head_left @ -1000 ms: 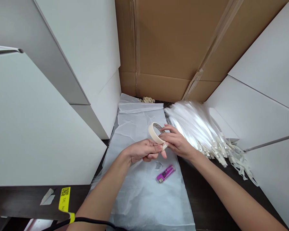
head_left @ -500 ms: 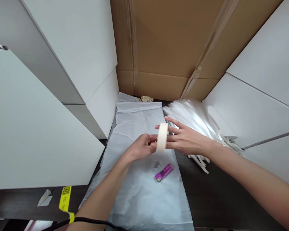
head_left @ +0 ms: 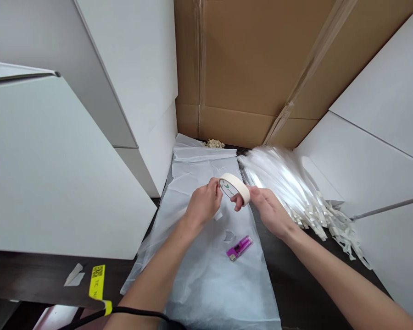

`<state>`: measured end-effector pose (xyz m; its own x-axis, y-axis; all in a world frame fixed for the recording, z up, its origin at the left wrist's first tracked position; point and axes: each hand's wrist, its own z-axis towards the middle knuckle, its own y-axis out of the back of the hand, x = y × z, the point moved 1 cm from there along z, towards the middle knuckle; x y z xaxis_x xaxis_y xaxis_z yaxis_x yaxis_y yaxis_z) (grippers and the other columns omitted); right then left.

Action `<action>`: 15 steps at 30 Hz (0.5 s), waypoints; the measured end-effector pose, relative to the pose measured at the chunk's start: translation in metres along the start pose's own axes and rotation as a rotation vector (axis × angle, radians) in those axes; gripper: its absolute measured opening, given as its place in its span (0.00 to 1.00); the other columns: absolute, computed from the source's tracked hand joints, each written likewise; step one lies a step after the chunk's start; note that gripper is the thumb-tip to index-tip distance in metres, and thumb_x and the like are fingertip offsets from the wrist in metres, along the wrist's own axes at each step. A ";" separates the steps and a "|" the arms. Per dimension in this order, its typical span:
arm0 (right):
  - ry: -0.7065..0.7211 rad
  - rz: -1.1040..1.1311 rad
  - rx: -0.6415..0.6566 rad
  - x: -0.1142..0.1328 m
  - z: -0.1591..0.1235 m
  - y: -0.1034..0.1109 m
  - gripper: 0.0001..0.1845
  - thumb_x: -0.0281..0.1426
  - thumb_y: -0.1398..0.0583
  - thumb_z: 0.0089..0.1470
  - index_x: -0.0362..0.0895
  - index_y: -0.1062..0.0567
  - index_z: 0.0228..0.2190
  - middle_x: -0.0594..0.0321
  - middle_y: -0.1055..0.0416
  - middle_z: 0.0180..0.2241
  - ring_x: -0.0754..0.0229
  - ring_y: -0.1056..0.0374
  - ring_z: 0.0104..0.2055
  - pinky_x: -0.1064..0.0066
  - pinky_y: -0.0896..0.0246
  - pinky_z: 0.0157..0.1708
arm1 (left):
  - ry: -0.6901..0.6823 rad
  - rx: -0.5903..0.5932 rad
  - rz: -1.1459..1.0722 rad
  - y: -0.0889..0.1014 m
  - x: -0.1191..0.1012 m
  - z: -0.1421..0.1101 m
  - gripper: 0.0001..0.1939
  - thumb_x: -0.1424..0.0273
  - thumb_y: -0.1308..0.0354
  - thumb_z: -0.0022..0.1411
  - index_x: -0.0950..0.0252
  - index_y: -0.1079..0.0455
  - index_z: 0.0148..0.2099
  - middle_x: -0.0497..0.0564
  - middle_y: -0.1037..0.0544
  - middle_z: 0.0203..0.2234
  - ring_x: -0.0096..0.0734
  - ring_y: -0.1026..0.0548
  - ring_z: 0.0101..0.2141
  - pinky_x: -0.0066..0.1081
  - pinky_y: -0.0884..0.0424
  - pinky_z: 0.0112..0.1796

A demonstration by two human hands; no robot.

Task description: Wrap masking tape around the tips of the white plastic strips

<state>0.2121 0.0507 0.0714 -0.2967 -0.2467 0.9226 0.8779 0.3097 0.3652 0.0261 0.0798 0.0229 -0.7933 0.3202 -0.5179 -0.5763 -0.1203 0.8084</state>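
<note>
A roll of cream masking tape (head_left: 239,183) is held tilted above the white plastic sheet, its printed inner core facing me. My right hand (head_left: 266,208) grips its right rim, thumb outside and fingertips through the core. My left hand (head_left: 204,199) is closed in a pinch at the roll's left edge; its fingertips are partly hidden. Just below that hand a small white piece (head_left: 218,216) shows, and I cannot tell whether it is attached to anything. On the sheet underneath lies a purple lighter-like object (head_left: 239,248) with a metal end, near a small clear scrap (head_left: 229,236).
Clear plastic strips with white ends (head_left: 289,178) lie heaped on the dark surface at right. White boxes (head_left: 65,174) wall in the left, more white panels (head_left: 382,137) the right, and cardboard (head_left: 241,59) the back. A black cable (head_left: 137,311) with a yellow tag (head_left: 97,282) crosses the lower left.
My right fingers, spread through the roll before, have curled to grip its right rim. The roll has turned so its core faces me. My left hand has moved slightly up.
</note>
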 end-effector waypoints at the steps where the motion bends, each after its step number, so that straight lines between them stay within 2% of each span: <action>1: -0.085 -0.032 0.031 0.004 0.005 0.003 0.40 0.60 0.58 0.64 0.44 0.23 0.27 0.56 0.23 0.31 0.51 0.27 0.43 0.56 0.41 0.57 | 0.010 0.015 0.024 -0.001 0.000 0.000 0.08 0.73 0.56 0.70 0.64 0.37 0.46 0.47 0.26 0.25 0.32 0.27 0.25 0.29 0.44 0.27; 4: -0.336 -0.132 0.147 0.012 0.022 0.010 0.47 0.64 0.63 0.61 0.43 0.21 0.30 0.56 0.25 0.23 0.49 0.27 0.42 0.56 0.41 0.55 | 0.018 0.048 0.123 -0.004 0.001 0.001 0.09 0.73 0.57 0.72 0.64 0.37 0.50 0.50 0.22 0.29 0.36 0.23 0.29 0.30 0.42 0.27; 7: -0.486 -0.183 0.280 0.014 0.039 0.012 0.43 0.63 0.59 0.62 0.42 0.20 0.37 0.57 0.27 0.19 0.49 0.26 0.41 0.58 0.39 0.51 | -0.014 0.086 0.192 -0.006 0.002 0.001 0.08 0.73 0.56 0.72 0.64 0.38 0.49 0.52 0.21 0.32 0.38 0.21 0.31 0.30 0.40 0.28; 10: -0.524 -0.213 0.397 0.009 0.053 0.008 0.31 0.54 0.50 0.64 0.41 0.22 0.41 0.59 0.26 0.19 0.53 0.26 0.36 0.64 0.38 0.47 | -0.018 0.095 0.145 -0.007 0.003 0.002 0.07 0.72 0.57 0.73 0.63 0.39 0.47 0.52 0.20 0.33 0.37 0.21 0.33 0.30 0.38 0.29; 12: -0.532 -0.183 0.427 0.003 0.058 0.002 0.22 0.46 0.46 0.63 0.41 0.23 0.40 0.60 0.24 0.24 0.59 0.28 0.29 0.68 0.38 0.42 | 0.012 0.101 0.057 -0.008 0.003 0.001 0.08 0.70 0.60 0.74 0.63 0.40 0.45 0.51 0.21 0.32 0.36 0.22 0.31 0.29 0.38 0.29; 15: -0.528 -0.209 0.322 -0.006 0.061 -0.007 0.18 0.41 0.45 0.62 0.41 0.24 0.32 0.64 0.30 0.22 0.66 0.39 0.19 0.71 0.43 0.29 | 0.042 0.117 -0.057 -0.008 0.003 -0.001 0.09 0.69 0.61 0.74 0.62 0.40 0.43 0.50 0.22 0.30 0.35 0.24 0.30 0.30 0.40 0.29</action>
<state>0.1850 0.1058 0.0707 -0.6659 0.1274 0.7351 0.6496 0.5836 0.4873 0.0285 0.0807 0.0148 -0.7689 0.2838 -0.5729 -0.5954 0.0084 0.8034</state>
